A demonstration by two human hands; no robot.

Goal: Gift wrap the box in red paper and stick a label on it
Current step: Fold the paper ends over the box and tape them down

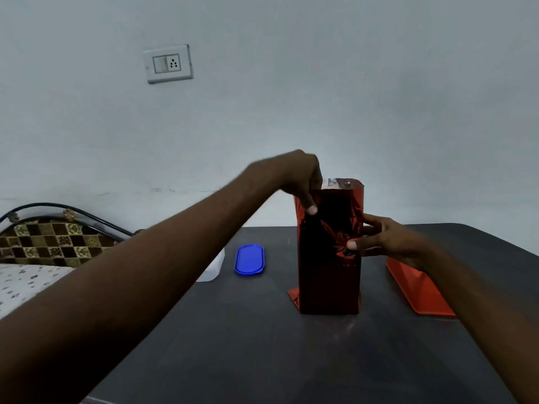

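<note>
Box [329,252] stands on its end, tall side pointing up, on the dark table [262,345], with shiny red paper around it (the top is not covered yet). The left hand [303,179] pinches the paper at the top corner, likely to keep it tight. The right hand [382,240] grips the side to keep the box from tipping.
</note>
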